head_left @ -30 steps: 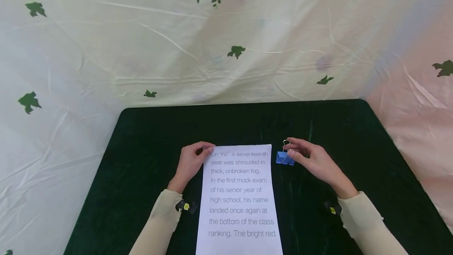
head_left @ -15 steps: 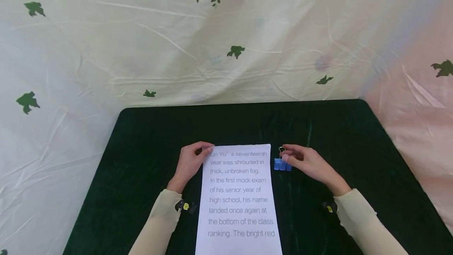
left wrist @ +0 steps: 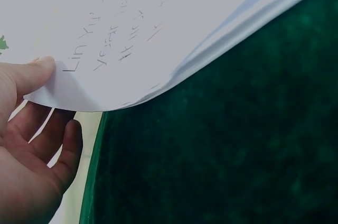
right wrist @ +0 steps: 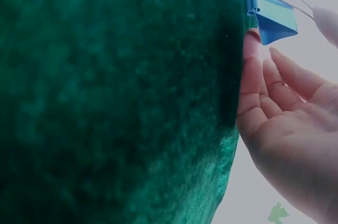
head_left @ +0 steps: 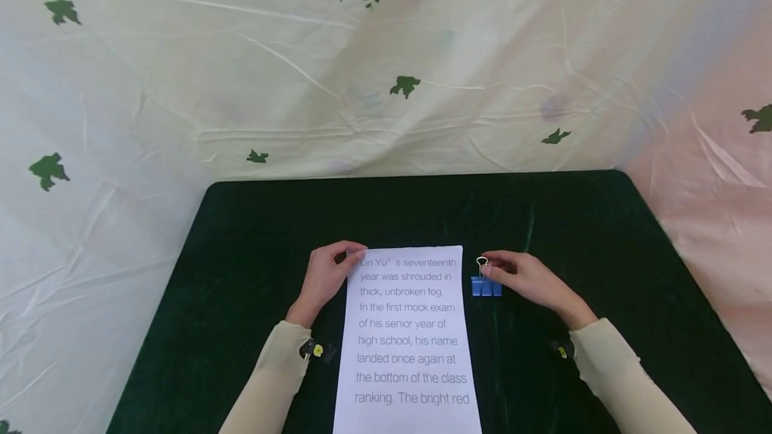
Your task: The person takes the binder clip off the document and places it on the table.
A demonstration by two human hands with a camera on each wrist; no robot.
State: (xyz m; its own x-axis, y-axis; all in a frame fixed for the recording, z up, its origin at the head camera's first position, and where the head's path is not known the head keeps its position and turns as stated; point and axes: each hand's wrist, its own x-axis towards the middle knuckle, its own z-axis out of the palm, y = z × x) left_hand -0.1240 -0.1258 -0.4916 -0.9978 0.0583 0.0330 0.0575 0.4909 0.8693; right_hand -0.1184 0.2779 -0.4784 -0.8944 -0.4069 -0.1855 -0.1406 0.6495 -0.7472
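My left hand (head_left: 322, 276) pinches the top left corner of a stack of printed paper (head_left: 404, 333). The left wrist view shows the thumb on the printed face, other fingers below, and layered sheet edges (left wrist: 211, 49) lifted off the cloth. To the right of the paper's top corner, my right hand (head_left: 539, 283) holds a blue binder clip (head_left: 486, 286) by its wire handles, blue body pointing toward me. Up close in the right wrist view, the thumb (right wrist: 327, 23) meets one wire handle of the clip (right wrist: 277, 23); the clip is partly cut off by the frame.
A dark green velvet cloth (head_left: 253, 286) covers the table, whose far edge runs straight across. Behind and at the sides hangs a pale curtain (head_left: 301, 86) with green bird and leaf prints. Both wrists wear small dark devices.
My right hand has brought the binder clip a little nearer to me, still beside the paper, and its body has turned to face me more squarely. The left hand keeps its pinch in place.
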